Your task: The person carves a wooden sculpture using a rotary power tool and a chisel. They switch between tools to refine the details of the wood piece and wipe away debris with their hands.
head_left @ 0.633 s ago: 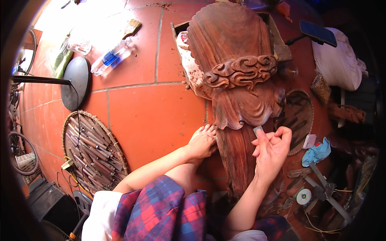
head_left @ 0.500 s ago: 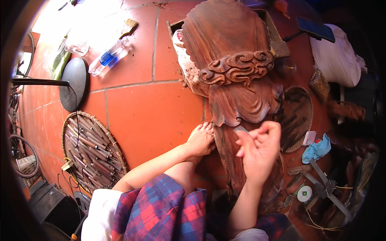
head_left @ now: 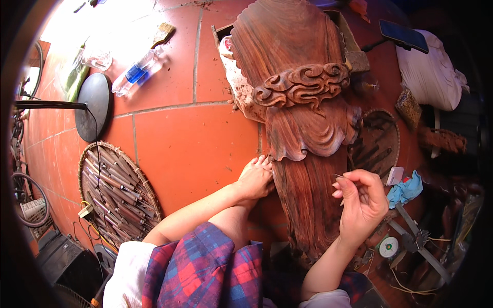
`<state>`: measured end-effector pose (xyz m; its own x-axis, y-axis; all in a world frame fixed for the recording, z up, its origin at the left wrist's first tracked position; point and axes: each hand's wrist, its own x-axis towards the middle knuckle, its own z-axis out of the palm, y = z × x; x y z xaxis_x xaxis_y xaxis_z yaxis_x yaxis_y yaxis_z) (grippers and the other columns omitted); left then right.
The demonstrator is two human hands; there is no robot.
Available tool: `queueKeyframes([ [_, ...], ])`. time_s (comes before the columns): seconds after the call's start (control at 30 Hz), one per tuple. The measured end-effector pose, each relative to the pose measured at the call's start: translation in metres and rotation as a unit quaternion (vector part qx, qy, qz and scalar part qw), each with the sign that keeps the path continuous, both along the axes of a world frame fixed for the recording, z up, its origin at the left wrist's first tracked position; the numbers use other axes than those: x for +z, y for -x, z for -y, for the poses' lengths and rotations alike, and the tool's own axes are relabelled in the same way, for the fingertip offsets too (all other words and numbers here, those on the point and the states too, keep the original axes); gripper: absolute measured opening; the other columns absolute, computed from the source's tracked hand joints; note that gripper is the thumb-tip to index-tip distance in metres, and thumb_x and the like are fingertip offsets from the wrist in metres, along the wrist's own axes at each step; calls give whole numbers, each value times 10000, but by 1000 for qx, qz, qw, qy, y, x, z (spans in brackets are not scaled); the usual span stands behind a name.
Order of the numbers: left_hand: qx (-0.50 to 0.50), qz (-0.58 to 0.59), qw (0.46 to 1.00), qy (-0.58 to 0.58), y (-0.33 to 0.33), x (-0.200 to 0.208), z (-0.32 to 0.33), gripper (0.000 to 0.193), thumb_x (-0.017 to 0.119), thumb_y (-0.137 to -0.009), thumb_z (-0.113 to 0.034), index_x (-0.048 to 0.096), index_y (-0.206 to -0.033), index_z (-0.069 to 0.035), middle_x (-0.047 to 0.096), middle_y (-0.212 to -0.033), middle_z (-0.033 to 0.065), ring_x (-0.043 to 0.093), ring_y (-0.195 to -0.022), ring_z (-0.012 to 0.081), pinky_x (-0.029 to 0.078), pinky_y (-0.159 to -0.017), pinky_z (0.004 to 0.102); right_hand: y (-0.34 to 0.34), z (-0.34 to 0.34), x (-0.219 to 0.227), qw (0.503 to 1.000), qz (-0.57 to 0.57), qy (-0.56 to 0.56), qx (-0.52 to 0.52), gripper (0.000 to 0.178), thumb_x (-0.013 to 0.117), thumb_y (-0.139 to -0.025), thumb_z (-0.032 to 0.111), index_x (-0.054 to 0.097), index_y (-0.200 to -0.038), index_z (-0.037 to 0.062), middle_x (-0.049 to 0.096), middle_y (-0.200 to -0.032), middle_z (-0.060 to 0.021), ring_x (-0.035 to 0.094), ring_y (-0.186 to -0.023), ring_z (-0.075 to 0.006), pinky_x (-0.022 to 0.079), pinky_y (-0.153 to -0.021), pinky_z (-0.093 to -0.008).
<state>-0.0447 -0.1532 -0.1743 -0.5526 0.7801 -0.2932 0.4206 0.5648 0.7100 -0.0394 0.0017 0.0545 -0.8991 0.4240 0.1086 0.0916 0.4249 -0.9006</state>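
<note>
A dark reddish-brown carved wooden piece (head_left: 308, 192) stretches away from me, with a scalloped, wavy skirt and a band of curled relief (head_left: 303, 87) farther up. Above its near right part, my right hand (head_left: 363, 203) is raised with thumb and fingers pinched together. A thin flat piece (head_left: 337, 175) sticks out edge-on from the fingertips; its kind is unclear. My left arm reaches across my leg, and my left hand (head_left: 254, 178) lies flat over my bare foot beside the wood's left edge, its fingers stretched out.
Left, a round woven basket (head_left: 84, 177) holds several wood-handled tools; another basket (head_left: 396, 133) sits right of the carving. A black round stand base (head_left: 95, 108), plastic bottle (head_left: 136, 76) and brush (head_left: 163, 35) are on the tiles. A blue cloth (head_left: 404, 191) and phone (head_left: 403, 35) are right.
My right hand has moved right and slightly nearer me, away from the scalloped skirt, uncovering more grain. The thin piece has turned from flat to edge-on. My left hand has stayed put.
</note>
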Motion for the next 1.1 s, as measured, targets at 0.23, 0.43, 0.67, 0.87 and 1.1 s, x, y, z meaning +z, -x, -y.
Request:
queueKeyframes([
  [0.23, 22, -1, 1000, -19, -5, -8, 0, 560, 642, -769, -292, 525, -1220, 20, 448, -1343, 245, 371, -1299, 414, 305, -1073, 485, 24, -4, -20, 976, -20, -144, 160, 184, 805, -597, 66, 700, -746, 91, 543, -875, -26, 483, -805, -187, 397, -713, -307],
  [0.43, 16, -6, 1000, -19, -3, -6, 1, 546, 642, -771, -291, 539, -1198, 34, 445, -1349, 248, 374, -1299, 415, 304, -1075, 482, 28, 1, -24, 982, -14, -138, 129, 176, 788, -600, 8, 695, -735, 73, 527, -648, -9, 476, -791, -198, 399, -734, -323],
  [0.67, 40, -3, 998, -41, -4, -6, 1, 534, 638, -780, -292, 541, -1200, 22, 457, -1340, 239, 383, -1292, 409, 308, -1070, 485, 37, 15, -40, 967, -61, -215, 120, 176, 792, -599, 4, 671, -703, 79, 515, -690, -21, 478, -830, -230, 410, -787, -348],
  [0.87, 15, 10, 1000, -23, 0, 4, 3, 520, 631, -781, -292, 546, -1203, 0, 471, -1329, 224, 392, -1281, 410, 308, -1066, 496, 38, 9, -42, 976, -59, -186, 96, 151, 791, -627, 26, 657, -689, 57, 496, -746, -31, 466, -861, -227, 401, -783, -354],
  [1.1, 25, 15, 999, -22, 3, 10, 3, 577, 628, -771, -286, 512, -1260, -3, 471, -1329, 219, 395, -1280, 408, 303, -1068, 488, 44, 19, -38, 970, -30, -231, 72, 164, 794, -605, 39, 651, -671, 85, 499, -859, -52, 444, -946, -243, 359, -855, -383],
])
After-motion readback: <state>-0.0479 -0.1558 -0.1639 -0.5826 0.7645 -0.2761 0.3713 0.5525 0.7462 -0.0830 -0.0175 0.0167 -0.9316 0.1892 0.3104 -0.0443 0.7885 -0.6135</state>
